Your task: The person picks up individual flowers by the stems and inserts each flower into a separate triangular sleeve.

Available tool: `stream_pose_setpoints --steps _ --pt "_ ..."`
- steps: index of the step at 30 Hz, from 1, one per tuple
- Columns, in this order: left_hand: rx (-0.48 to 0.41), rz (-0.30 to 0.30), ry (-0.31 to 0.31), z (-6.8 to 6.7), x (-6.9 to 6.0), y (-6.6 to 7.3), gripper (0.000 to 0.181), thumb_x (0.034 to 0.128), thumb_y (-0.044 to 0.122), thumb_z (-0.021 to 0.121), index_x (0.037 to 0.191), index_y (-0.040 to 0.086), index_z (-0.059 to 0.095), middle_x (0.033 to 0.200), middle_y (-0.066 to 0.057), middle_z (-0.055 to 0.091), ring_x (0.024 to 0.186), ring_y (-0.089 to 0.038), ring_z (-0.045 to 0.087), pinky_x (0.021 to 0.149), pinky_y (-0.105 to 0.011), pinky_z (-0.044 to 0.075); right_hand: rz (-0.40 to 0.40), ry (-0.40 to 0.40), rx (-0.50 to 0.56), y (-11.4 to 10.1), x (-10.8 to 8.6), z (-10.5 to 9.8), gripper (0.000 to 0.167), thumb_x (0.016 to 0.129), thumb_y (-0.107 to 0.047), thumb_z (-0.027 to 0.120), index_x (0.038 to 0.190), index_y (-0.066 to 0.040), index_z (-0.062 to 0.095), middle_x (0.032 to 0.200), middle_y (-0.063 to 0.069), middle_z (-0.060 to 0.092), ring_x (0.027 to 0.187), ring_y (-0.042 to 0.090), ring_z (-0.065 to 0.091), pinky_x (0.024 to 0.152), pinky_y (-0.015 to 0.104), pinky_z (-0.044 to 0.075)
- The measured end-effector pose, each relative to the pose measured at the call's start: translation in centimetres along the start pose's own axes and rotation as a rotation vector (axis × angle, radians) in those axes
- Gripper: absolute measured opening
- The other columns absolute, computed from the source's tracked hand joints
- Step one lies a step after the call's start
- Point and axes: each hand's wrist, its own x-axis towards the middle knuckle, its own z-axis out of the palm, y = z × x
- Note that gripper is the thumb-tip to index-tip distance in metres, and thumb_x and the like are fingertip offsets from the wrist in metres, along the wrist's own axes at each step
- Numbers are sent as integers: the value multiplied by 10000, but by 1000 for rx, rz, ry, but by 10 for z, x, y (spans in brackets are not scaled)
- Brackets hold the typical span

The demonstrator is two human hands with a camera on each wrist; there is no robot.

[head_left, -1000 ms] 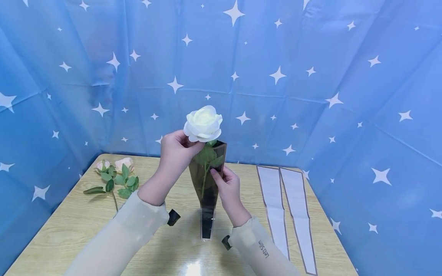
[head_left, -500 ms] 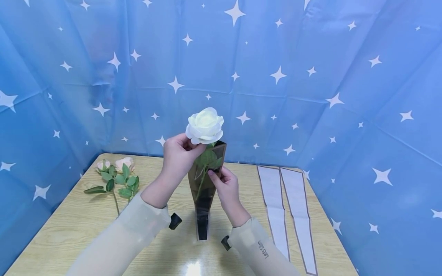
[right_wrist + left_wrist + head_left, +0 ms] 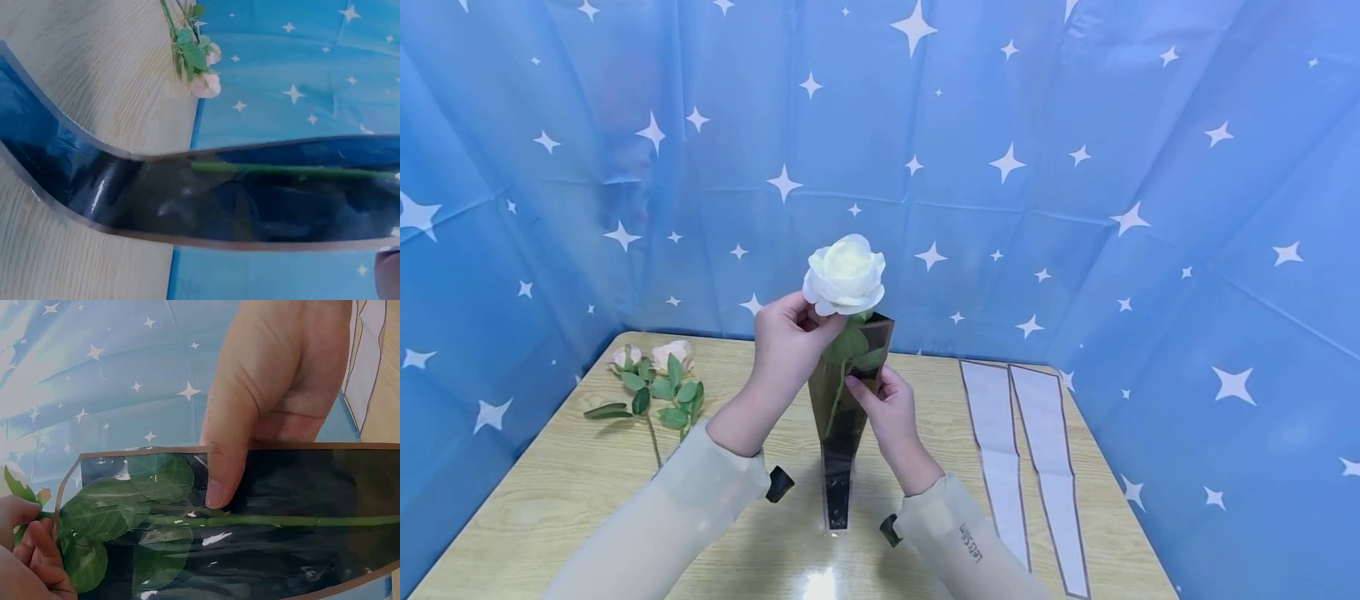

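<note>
Over the table [image 3: 550,508], clamps the left grip [image 3: 786,346] on the white rose [image 3: 846,287] just under its bloom [image 3: 847,265]. Pinches the dark transparent sleeve [image 3: 842,442] at its right edge with the right grip [image 3: 893,421]. Holds stem [image 3: 350,521] and most leaves [image 3: 103,509] inside the sleeve, bloom above it. At left, shows two pale pink roses [image 3: 672,354] on the table; at right, two white wrappers [image 3: 1047,425].

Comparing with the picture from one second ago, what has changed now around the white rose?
The lower end of the dark wrapper swung left; the right hand, holding it, shifted slightly left and down. The white rose, held by the left hand, sank slightly. Neither hand let go. The pale roses and white strips stayed put.
</note>
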Motion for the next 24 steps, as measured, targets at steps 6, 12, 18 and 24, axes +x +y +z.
stream_pose_setpoints --steps 6,12,18,24 --pt "-20 -2 12 -1 -1 2 106 800 68 729 766 27 637 608 -24 504 565 -153 446 510 -209 398 38 6 -40 -7 -1 2 241 880 -87 664 1067 65 641 923 32 676 805 108 633 791 504 527" --pt "2 6 15 -2 1 2 97 791 77 745 765 34 662 609 -23 546 562 -138 468 513 -207 409 51 17 -8 10 6 -3 250 893 -75 643 1111 49 648 1059 163 673 883 126 650 861 557 498" --pt "60 31 5 -5 0 2 109 789 120 764 781 54 677 628 -56 557 577 -164 465 508 -220 395 55 58 -4 13 7 -4 268 885 -155 668 1090 18 667 1000 80 691 866 104 648 807 371 547" --pt "115 67 -7 -10 1 3 75 796 137 760 816 83 712 665 -67 623 602 -158 508 522 -219 401 47 91 15 12 6 -5 269 886 -192 672 1064 10 670 904 -12 682 826 146 632 782 406 540"
